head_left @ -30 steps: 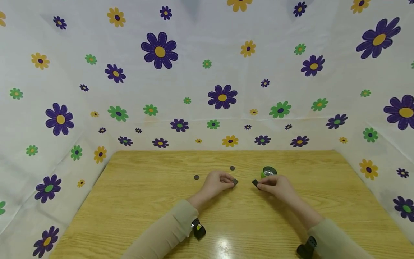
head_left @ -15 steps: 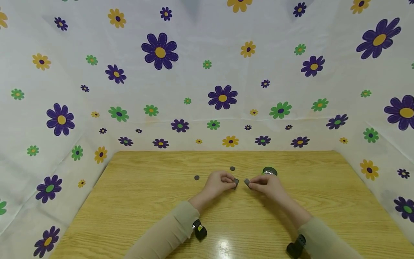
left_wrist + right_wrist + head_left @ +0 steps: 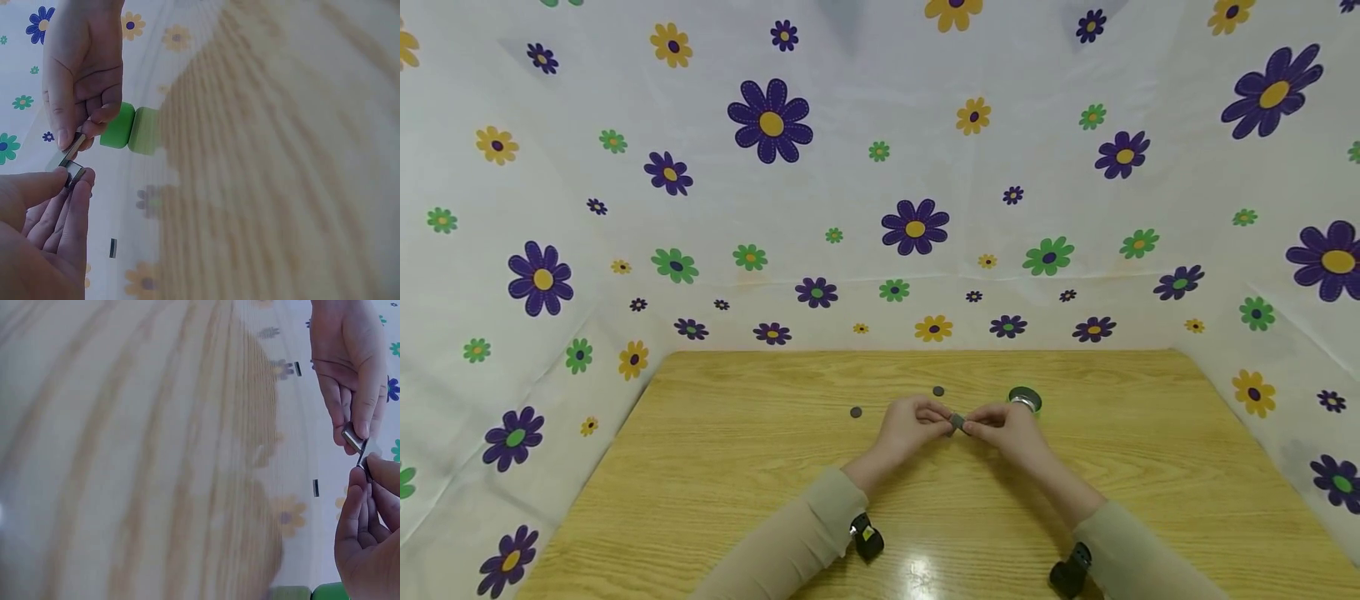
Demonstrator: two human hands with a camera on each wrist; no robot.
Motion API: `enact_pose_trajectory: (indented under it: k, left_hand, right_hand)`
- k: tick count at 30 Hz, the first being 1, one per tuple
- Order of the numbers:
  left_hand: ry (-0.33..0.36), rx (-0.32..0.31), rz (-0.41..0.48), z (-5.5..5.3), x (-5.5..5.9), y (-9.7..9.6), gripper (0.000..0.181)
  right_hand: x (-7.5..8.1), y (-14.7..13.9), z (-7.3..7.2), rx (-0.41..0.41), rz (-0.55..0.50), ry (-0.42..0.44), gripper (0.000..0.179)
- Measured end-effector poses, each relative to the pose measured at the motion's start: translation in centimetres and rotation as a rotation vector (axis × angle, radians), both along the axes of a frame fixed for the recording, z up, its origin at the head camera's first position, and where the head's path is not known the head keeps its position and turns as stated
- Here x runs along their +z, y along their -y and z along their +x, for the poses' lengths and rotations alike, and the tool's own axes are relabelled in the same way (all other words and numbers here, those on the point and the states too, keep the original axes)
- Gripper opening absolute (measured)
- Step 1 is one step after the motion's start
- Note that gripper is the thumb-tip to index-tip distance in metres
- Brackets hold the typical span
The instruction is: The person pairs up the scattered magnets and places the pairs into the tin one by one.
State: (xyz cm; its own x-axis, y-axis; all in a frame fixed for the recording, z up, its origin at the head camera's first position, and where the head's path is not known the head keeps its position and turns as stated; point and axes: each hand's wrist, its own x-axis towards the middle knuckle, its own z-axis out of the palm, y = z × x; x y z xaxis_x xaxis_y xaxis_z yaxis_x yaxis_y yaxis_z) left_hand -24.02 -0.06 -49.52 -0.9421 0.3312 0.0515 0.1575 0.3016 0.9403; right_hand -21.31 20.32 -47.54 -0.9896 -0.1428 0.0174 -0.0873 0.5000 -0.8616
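Note:
My left hand (image 3: 912, 427) pinches a small flat dark piece with a shiny edge (image 3: 353, 437) between thumb and fingers. Opposite it, my right hand (image 3: 1011, 432) pinches a similar thin dark piece (image 3: 74, 150). In the head view the two pieces meet between the fingertips, above the middle of the table. Both wrist views show them at an angle, their edges touching or nearly so; which, I cannot tell. Fingers cover part of each piece. Just behind the right hand stands a round green container (image 3: 1025, 398) with a silvery inside, partly hidden by that hand.
Two small dark discs lie on the wooden table (image 3: 737, 467), one disc (image 3: 856, 412) left of the hands and another disc (image 3: 938, 391) behind them. A flower-patterned white cloth (image 3: 842, 192) encloses the back and sides. A black camera (image 3: 867, 537) sits at each wrist.
My right hand has moved left with its piece, bringing it up to the piece in my left hand. The left hand has shifted only slightly right. The discs and container stay put.

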Motion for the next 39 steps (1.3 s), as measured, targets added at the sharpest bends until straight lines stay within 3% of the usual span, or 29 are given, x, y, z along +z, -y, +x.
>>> enact_pose_trajectory:
  k: [8,14,18,25,31,39]
  left_hand:
    - [0.076,0.014,0.09,0.0,-0.3,0.1,0.011]
    - [0.2,-0.002,0.249,0.0,-0.4,0.1,0.02]
    - [0.232,-0.002,0.292,0.0,-0.3,0.0,0.022]
    - [0.228,-0.014,0.311,0.1,-0.3,0.1,0.022]
    - [0.244,0.014,0.297,0.1,-0.2,0.1,0.021]
    - [0.253,0.05,0.277,0.1,-0.2,-0.1,0.019]
  right_hand:
    - [-0.3,0.5,0.2,-0.06,0.0,0.01,0.014]
    - [-0.4,1.1,0.5,-0.067,-0.121,0.073,0.016]
    - [-0.3,1.5,0.6,-0.064,-0.184,0.089,0.016]
    - [-0.1,1.7,0.6,-0.1,-0.151,0.087,0.014]
    - [0.1,1.9,0.6,-0.115,-0.152,0.088,0.015]
    - [0.2,1.6,0.4,-0.076,-0.122,0.057,0.019]
